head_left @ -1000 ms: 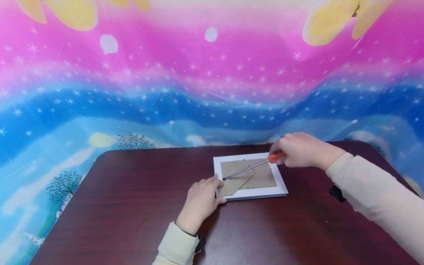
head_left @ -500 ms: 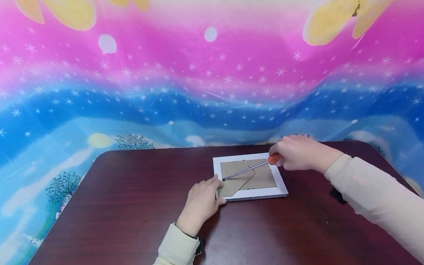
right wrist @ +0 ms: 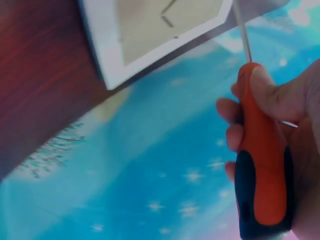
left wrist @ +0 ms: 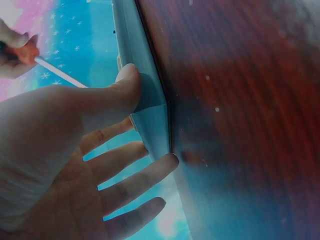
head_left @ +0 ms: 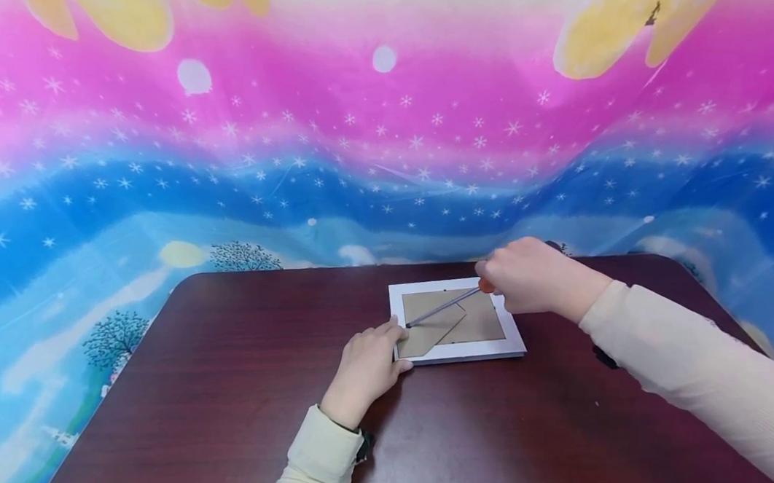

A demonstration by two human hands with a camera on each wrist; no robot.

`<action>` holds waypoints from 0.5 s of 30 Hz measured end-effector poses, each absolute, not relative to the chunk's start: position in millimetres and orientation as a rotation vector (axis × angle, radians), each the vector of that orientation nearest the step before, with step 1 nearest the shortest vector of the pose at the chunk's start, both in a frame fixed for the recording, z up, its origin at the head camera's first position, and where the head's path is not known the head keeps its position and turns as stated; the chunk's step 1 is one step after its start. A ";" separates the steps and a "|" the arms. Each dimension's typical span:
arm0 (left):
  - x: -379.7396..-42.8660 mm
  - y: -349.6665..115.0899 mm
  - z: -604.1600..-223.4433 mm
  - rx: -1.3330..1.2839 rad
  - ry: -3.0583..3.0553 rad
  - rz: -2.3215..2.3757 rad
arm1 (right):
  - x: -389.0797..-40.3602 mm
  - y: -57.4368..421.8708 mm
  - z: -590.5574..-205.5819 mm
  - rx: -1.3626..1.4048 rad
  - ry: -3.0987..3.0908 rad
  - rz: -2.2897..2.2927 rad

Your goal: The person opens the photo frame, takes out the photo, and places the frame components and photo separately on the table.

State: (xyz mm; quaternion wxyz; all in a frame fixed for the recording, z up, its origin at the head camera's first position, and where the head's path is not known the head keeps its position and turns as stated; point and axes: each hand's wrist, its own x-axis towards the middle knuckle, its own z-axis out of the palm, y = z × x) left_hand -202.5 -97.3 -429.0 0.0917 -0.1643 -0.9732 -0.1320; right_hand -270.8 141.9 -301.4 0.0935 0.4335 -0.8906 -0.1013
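Observation:
A white picture frame (head_left: 473,350) lies face down on the table. Its brown backing (head_left: 484,323) faces up, with an easel flap (head_left: 426,340) over the left part. My left hand (head_left: 362,368) holds the frame's near left corner. In the left wrist view the thumb (left wrist: 129,82) presses one side, while the fingers spread round the other. My right hand (head_left: 530,274) grips the orange and black handle of a screwdriver (right wrist: 267,130), palm round it, thumb along its front. The long metal shaft (head_left: 446,305) slants down left across the backing. Its tip is at the backing's left edge, close to my left fingertips.
The dark red-brown table (head_left: 235,379) extends all round the frame. A colourful curtain (head_left: 339,144) with snowflakes and trees hangs right behind the table's far edge and down its left side.
My right hand has shifted a little left and turned, covering more of the screwdriver's handle. The tip stays at the same spot. My left hand and the picture frame stay put.

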 end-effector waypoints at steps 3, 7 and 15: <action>-202.6 -97.7 -429.5 -0.492 -2.883 -0.389 | -265.3 131.7 -294.2 1.349 -2.528 -0.416; -203.2 -98.6 -429.6 -0.487 -2.878 -0.385 | -256.8 118.2 -285.6 1.383 -2.387 -0.580; -203.8 -97.8 -431.1 -0.486 -2.882 -0.398 | -243.7 89.7 -273.8 1.409 -2.245 -0.842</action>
